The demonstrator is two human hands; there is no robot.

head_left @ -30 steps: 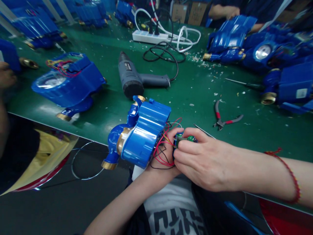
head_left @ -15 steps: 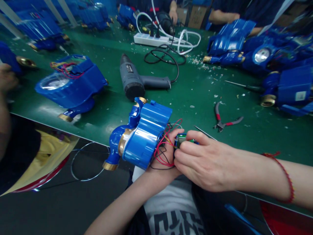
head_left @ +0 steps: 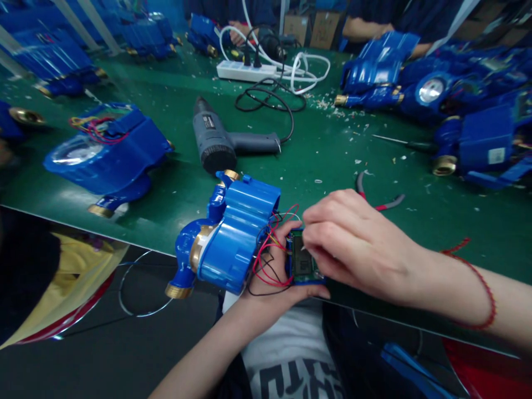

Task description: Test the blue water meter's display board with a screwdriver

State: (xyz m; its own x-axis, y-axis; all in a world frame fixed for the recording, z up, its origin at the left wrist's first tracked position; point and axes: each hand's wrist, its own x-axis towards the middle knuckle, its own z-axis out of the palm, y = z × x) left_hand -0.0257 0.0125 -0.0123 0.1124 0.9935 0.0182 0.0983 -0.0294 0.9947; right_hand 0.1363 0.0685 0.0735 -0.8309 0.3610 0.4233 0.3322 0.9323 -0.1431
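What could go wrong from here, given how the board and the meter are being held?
Wires: they loop loosely across the left hand between the blue meter and the circuit board, so a tug could strain their joints.

Display: the right hand's fingertips are pinched close over it; a slip might scuff it.

Meter: it appears to jut past the near edge of the table, so a bump might tip it.

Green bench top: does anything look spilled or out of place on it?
Yes: pale scraps litter the green bench top, thickest to the right of the power strip, like uncleared waste. The pliers lie with handles spread, partly hidden behind the right hand. I see no liquid.
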